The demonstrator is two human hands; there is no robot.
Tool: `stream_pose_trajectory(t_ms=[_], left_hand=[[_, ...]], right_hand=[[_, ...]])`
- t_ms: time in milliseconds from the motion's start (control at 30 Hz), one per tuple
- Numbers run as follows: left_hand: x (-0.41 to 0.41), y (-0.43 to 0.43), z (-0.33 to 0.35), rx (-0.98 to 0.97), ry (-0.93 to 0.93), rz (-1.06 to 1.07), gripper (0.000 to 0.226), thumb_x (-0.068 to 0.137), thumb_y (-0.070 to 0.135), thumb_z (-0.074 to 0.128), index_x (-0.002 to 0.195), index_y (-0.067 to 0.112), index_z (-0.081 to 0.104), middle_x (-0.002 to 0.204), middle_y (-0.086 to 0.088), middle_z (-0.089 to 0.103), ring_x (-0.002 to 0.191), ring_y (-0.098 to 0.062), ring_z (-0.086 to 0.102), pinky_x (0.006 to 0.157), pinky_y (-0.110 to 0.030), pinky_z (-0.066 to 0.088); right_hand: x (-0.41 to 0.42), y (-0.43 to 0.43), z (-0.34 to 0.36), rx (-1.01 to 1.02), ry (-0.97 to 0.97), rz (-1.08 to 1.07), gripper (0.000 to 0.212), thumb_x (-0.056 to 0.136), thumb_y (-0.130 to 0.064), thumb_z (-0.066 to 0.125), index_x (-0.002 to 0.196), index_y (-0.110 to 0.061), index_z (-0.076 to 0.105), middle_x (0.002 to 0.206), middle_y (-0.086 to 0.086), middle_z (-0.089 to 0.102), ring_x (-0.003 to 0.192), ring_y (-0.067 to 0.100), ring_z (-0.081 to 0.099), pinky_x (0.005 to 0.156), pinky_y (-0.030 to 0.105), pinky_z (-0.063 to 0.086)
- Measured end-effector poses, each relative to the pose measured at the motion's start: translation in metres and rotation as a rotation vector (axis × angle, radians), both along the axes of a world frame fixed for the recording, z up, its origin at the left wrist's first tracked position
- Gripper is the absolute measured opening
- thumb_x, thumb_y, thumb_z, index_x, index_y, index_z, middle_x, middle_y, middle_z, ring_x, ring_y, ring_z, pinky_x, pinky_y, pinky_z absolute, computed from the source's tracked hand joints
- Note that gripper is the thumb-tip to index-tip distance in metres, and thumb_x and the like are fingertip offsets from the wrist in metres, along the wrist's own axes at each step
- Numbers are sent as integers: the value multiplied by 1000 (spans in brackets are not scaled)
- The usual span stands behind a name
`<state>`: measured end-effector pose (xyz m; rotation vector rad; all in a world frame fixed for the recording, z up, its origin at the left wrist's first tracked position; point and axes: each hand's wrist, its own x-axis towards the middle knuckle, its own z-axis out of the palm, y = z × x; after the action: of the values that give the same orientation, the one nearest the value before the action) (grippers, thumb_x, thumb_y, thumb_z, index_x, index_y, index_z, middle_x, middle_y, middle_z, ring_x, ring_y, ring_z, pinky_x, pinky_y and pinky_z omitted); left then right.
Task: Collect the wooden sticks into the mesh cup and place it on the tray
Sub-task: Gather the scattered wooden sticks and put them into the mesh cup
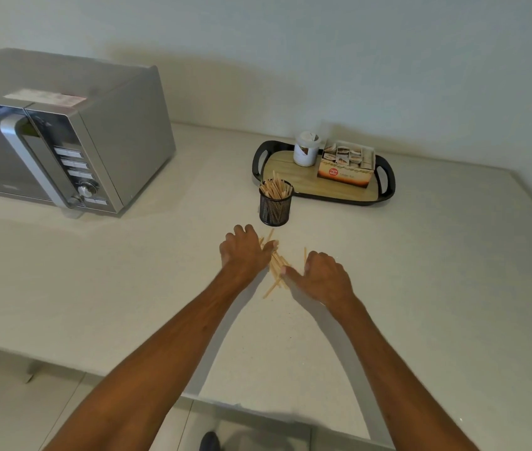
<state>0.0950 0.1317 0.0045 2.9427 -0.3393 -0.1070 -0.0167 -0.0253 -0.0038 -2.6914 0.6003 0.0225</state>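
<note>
Where the pale countertop point(420, 271) ran back to the wall, carried a silver microwave point(63, 138) at far left, cut off by the frame edge and well apart from everything else. Held, toward the back right, a black-rimmed tray point(386, 190) with a wood-look floor, bearing a white lidded jar point(305, 149) and, just beside that, an open carton of tea sachets point(347, 166); print on the carton too small to read. Stood upright on the counter just in front of the tray's near left corner: a black mesh cup point(276, 205), already packed with wooden sticks poking above the rim, partly covering the tray's edge from this angle. Lay nearer, between cup and counter edge, a loose heap of wooden sticks point(276, 266), partly hidden under both hands. Cupped around the heap's left side, left hand point(245, 252), fingers curled down over the sticks, thumb on top; whether actually gripping or only corralling, could not tell. Pressed against the right side, right hand point(321, 275), knuckles up, fingers bent under and out of sight, thumb reaching toward the pile; grasp likewise unclear. Showed dimly at the bottom edge, a dark shoe point(210, 441) on the floor.
</note>
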Motion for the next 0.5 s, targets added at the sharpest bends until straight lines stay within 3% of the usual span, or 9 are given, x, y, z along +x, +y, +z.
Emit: stream_pose_trajectory(t_ms=[67, 133, 333, 400, 500], left_hand=[[0, -3, -2, -9, -8, -5, 78, 101, 74, 50, 148, 11, 48, 142, -14, 56, 129, -34, 59, 97, -47, 52], [1, -2, -3, -31, -6, -18, 67, 103, 64, 56, 147, 14, 47, 140, -14, 57, 127, -35, 60, 96, -47, 53], [8, 13, -6, -174, 54, -56, 39, 106, 38, 62, 139, 20, 55, 131, -11, 61, 116, -35, 66, 90, -45, 53], [9, 17, -6, -208, 67, -62, 37, 106, 35, 63, 139, 20, 57, 132, -11, 61, 115, -34, 67, 91, -45, 55], [10, 19, -7, -237, 66, -44, 38, 107, 37, 60, 140, 17, 58, 133, -11, 62, 117, -34, 67, 88, -42, 52]], right_hand=[[1, 15, -1, -8, 18, -13, 101, 75, -95, 54, 130, -10, 57, 124, 9, 63, 114, 31, 67, 81, 37, 49], [4, 28, -2, -2, -8, -9, 105, 74, -93, 60, 137, -9, 52, 128, 10, 60, 116, 32, 66, 82, 38, 51], [3, 34, 4, -20, -87, 32, 47, 98, -43, 71, 127, -12, 51, 124, 9, 59, 111, 33, 67, 77, 38, 51], [-2, 25, 10, -13, -140, -4, 45, 99, -40, 70, 130, -13, 52, 125, 8, 60, 111, 31, 66, 80, 38, 53], [-11, 3, 11, -16, -147, -68, 41, 98, -49, 69, 117, -14, 61, 115, 7, 63, 102, 29, 68, 81, 39, 58]])
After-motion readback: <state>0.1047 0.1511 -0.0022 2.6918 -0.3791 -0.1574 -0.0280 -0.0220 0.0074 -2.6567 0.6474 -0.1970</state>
